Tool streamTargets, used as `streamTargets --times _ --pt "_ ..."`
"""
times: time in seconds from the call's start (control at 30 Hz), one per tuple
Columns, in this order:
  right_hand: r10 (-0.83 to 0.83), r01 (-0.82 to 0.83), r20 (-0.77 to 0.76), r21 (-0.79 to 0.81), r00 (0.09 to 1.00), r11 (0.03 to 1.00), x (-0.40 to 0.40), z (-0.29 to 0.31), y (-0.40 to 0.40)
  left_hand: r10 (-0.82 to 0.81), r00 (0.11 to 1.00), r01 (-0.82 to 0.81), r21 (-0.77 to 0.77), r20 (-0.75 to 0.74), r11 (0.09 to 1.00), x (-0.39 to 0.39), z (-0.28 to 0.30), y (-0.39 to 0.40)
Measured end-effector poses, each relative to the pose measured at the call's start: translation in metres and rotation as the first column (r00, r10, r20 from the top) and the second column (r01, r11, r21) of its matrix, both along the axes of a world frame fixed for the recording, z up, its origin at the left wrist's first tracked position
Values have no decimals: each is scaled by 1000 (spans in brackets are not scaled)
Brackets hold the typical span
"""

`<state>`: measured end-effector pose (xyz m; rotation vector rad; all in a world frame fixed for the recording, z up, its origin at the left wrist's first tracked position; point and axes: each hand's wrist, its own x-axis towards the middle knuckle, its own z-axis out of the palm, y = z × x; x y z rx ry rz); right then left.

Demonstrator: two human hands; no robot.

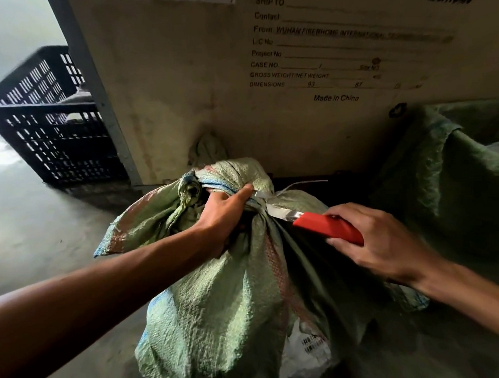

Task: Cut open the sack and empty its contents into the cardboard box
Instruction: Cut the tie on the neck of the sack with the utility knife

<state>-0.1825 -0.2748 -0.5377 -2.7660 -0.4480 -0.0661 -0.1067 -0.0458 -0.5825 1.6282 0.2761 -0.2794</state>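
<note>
A green woven sack [218, 298] stands in front of me on the floor, its neck bunched and tied. My left hand [223, 215] grips the gathered neck just below the knot. A red-handled utility knife [327, 228] is held in my right hand [379, 243], its silver blade lying against the tie at the neck, close to my left fingertips. A thin white string sticks out to the right of the tie. The tall cardboard box [180, 77] with printed shipping text rises right behind the sack.
A black slotted plastic crate [48, 132] sits on the concrete floor at the left, beside the box's corner. Another green sack [453, 180] is draped at the right. A white labelled packet [309, 349] shows through the sack's lower side.
</note>
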Motion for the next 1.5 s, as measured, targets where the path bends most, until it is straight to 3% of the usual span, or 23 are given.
streamTargets --times 0.3,0.7,1.1,1.23,1.4,1.5 --pt "16 -14 -26 74 1000 997 1 -3 -2 10 999 -13 -88 -36 996 0 5 -2" --pt "13 -8 -45 120 999 993 0 -6 -2 -15 999 11 -88 -46 996 -1 9 0" --pt "-1 -3 150 24 989 1000 0 -20 11 -4 997 -7 -156 -74 988 -2 8 2" --pt "7 -1 262 -21 965 1000 2 -23 20 2 994 -29 -244 -112 969 -8 6 1" --pt "-168 86 327 252 930 964 23 11 26 -87 993 68 -223 -76 973 -23 10 -4" --pt "-294 197 119 504 948 841 33 24 26 -154 986 158 -59 63 986 -27 14 -5"
